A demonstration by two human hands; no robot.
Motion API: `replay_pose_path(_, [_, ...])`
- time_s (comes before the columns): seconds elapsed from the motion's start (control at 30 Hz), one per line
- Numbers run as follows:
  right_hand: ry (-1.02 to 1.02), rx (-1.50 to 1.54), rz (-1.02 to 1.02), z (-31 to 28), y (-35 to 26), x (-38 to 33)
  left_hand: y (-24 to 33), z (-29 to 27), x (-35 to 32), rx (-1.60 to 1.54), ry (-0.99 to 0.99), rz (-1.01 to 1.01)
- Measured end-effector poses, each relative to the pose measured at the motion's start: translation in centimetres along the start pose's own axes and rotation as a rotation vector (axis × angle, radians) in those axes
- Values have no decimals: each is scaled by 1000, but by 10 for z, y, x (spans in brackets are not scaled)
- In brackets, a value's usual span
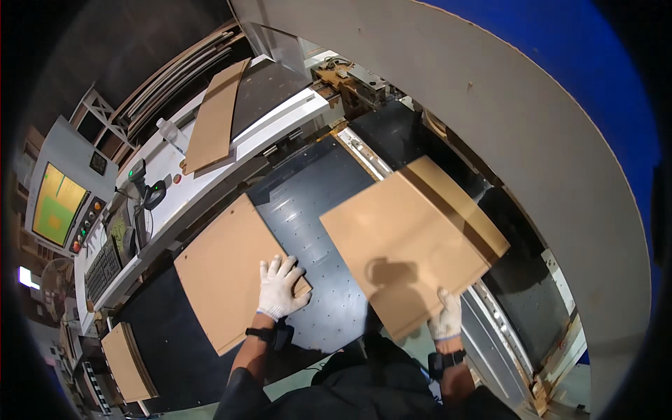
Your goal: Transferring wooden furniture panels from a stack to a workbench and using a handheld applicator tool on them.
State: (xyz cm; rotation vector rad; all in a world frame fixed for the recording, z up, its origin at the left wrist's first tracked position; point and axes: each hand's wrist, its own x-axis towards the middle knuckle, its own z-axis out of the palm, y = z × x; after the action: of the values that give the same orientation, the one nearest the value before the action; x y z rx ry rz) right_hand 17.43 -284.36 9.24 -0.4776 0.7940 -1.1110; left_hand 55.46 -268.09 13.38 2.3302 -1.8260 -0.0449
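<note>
My left hand (281, 287), in a white knit glove, lies with spread fingers on the right edge of a light-brown board (224, 273). That board rests on the dark, dotted machine table and has small holes near its edge. A second light-brown board (392, 245) is in my right hand (446, 316), also gloved. The thumb shows on top at the near right corner; the other fingers are hidden beneath. This board is raised at my right, with a shadow across its face. Behind its far right edge, another brown board (455, 206) shows partly.
At the left, a white console carries a monitor (59, 203), a keyboard (103, 269), a barcode scanner (143, 183) and a plastic bottle (170, 133). A long brown board (217, 115) lies farther back. Stacked boards (129, 364) sit at lower left. A grey panel (490, 91) curves along the right.
</note>
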Motion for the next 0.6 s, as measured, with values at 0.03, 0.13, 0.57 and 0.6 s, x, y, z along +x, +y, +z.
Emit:
replay_pose_path(0.03, [3,-17,29,-6,13,14,0,-2,-15,-3,-4,13])
replay_pose_path(0.13, [-16,-171,163,16,2,28,-2,-15,-63,26,-42,-74])
replay_pose_path(0.57, [-652,-1944,-950,69,15,41,8,-29,-220,-32,75,-424])
replay_pose_path(0.6, [-717,-1947,-981,79,21,50,9,-23,-247,29,57,-547])
